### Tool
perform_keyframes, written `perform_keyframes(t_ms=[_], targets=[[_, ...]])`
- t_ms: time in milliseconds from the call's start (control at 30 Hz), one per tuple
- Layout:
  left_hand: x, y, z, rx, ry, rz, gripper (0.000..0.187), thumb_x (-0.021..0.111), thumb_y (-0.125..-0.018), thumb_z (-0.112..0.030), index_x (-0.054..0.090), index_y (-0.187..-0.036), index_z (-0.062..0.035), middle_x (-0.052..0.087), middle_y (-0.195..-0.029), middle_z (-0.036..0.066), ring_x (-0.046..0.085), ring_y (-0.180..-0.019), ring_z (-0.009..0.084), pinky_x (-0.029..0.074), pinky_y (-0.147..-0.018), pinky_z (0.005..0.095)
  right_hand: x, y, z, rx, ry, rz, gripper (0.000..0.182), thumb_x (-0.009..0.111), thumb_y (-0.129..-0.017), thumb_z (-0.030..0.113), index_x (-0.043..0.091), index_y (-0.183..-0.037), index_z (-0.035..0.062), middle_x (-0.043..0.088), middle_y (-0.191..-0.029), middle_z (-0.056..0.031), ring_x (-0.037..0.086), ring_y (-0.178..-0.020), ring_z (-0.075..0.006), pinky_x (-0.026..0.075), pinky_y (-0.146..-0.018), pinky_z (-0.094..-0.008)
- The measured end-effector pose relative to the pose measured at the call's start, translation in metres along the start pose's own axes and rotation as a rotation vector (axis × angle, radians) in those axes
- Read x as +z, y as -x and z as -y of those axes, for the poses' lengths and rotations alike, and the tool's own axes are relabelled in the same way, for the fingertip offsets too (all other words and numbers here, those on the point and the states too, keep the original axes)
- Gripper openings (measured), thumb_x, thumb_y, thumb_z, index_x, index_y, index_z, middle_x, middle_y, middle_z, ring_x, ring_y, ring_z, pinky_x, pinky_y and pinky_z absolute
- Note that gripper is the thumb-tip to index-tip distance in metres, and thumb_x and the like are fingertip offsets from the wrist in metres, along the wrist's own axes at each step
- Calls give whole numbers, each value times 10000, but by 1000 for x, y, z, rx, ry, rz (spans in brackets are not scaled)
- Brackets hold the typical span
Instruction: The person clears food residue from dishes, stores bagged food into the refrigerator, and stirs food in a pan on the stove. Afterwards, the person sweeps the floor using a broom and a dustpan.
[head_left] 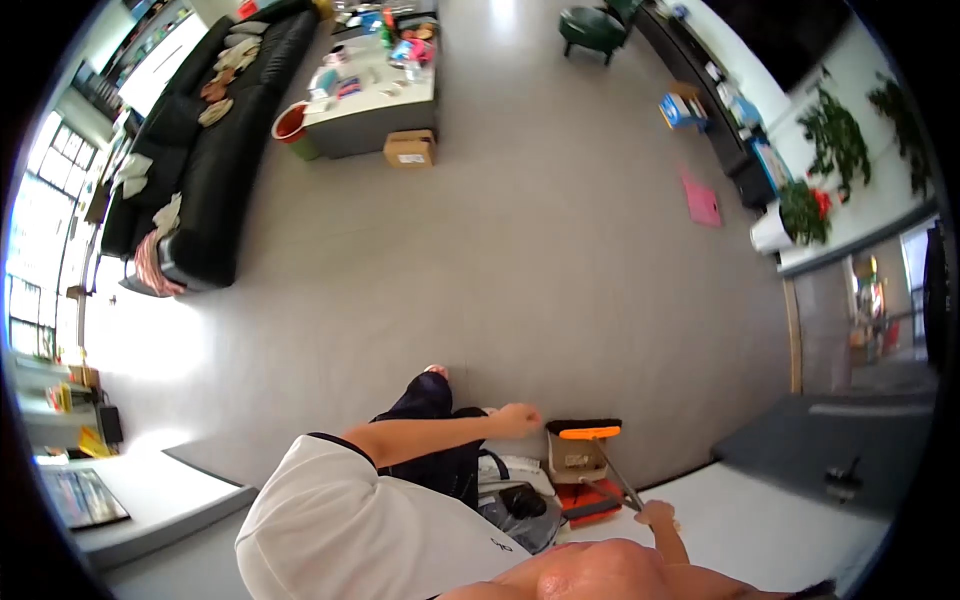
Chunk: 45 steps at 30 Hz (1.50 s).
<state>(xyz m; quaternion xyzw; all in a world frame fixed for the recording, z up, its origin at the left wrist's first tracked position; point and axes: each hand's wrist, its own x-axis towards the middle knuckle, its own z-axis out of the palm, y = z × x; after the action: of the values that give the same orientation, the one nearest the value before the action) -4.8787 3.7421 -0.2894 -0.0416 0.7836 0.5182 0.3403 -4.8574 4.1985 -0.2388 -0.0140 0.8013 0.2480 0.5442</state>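
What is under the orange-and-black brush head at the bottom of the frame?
Under the orange-and-black brush head sits a small brown cardboard box, with a red flat object below it. The box's contents are covered and cannot be seen.

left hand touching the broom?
No: the left hand is a fist beside the broom; the right hand grips its handle.

Orange-headed broom (589, 432), tilted, head on floor

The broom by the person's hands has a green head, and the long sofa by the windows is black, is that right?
Not quite. In the head view the broom has an orange head with dark bristles, not a green one; the right hand grips its handle and the left hand is beside the head. The sofa by the windows is black.
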Motion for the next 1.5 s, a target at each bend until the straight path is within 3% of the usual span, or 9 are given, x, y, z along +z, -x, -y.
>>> perform_keyframes(t_ms=[267,600,867,1033,1133,1200,1300,1433,1500], targets=[[-3,27,83,-149,496,434,325,570,-810,-291,630,-1003,-36,648,-991,135,625,-912,233,498,-784,376,-112,99,100,-47,-72,-152,467,570,-712,366,636,-1115,140,636,-1091,-146,599,-1016,-333,470,-853,-430],[-32,44,166,-586,1721,618,372,374,-922,-341,525,-1091,-47,505,-1205,148,525,-1068,287,453,-902,399,-298,245,415,-211,-178,-250,450,543,-760,380,574,-1132,128,620,-1105,-159,587,-1038,-337,463,-858,-455],[-222,125,204,200,2323,-290,439,295,-965,-406,517,-1118,-61,573,-1118,111,567,-1009,274,463,-892,433,-350,226,660,-585,-119,-412,350,531,-749,262,607,-1062,124,643,-1042,-143,602,-987,-338,467,-821,-450],[-320,162,302,65,2294,-870,499,287,-978,-443,499,-1112,-12,565,-1054,159,569,-955,343,495,-790,495,-387,285,786,-821,4,-243,405,553,-736,274,628,-1071,61,639,-1039,-205,611,-987,-353,478,-832,-432],[-344,180,372,304,2406,-1071,477,297,-978,-446,476,-1071,-13,571,-898,127,584,-813,293,510,-684,455,-387,262,871,-852,30,-162,396,578,-712,269,650,-1010,18,651,-993,-216,629,-960,-334,492,-800,-400],[-373,191,428,67,2470,-1268,442,311,-980,-412,504,-1046,-20,583,-922,126,588,-831,271,507,-742,431,-374,230,924,-1018,-134,-174,287,603,-655,194,685,-867,19,673,-823,-180,655,-770,-275,494,-678,-379],[-399,269,485,-118,2362,-1632,437,318,-967,-461,419,-798,-71,466,-678,48,486,-562,160,466,-506,312,-409,278,993,-959,106,-127,208,608,-651,168,666,-746,-8,658,-741,-147,653,-747,-245,490,-656,-362],[-412,394,568,98,2642,-1483,363,336,-971,-389,402,-751,-107,429,-532,1,431,-428,129,383,-398,273,-449,334,1073,-904,14,189,352,543,-764,77,499,-1074,-82,625,-717,-160,656,-556,-210,523,-397,-321],[-408,447,591,286,2798,-1465,372,320,-974,-381,395,-744,-98,429,-531,1,426,-428,125,384,-410,276,-458,333,1126,-1090,267,-66,265,558,-739,90,526,-929,-92,616,-666,-165,640,-518,-230,511,-406,-336]])
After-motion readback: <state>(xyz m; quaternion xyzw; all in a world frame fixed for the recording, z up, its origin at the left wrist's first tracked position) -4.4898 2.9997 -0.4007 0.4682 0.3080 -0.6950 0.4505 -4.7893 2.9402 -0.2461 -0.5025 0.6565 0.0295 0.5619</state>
